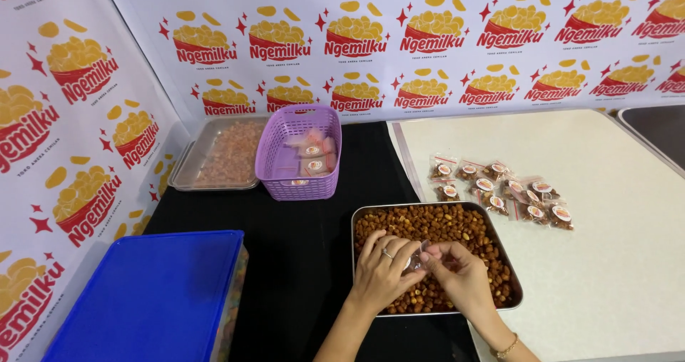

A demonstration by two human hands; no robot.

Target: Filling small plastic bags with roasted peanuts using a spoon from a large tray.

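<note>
Printed banners patterned with red bowls of yellow snacks wall in the work table (pixel 606 212) at the back and along the left, and a black cloth (pixel 314 262) covers the table's left part. Taking the metal tray of brown coated nuts (pixel 435 223) as the landmark, both hands work right above its near half. The left hand (pixel 382 273), with a ring on one finger, and the right hand (pixel 460 276), with a thin bracelet at the wrist, meet over the nuts. Between them they hold a small clear plastic bag (pixel 417 258). The fingers of each hand are curled and pinching the bag's edges, the thumbs pressed in toward each other. Whether the bag already has nuts inside cannot be told.

Beyond the tray, to its right on the pale tabletop, lies a cluster of filled small packets (pixel 499 191), each with a round sticker, lying just beside one another. Behind the tray to the left stands a purple plastic basket (pixel 300 184) holding a few packets of a paler snack. Left of that basket, touching or nearly touching it, sits a second metal tray (pixel 217 155) filled with a pale pinkish snack. Left of the nut tray, well apart across the black cloth, is a container with a blue lid (pixel 157 298).
</note>
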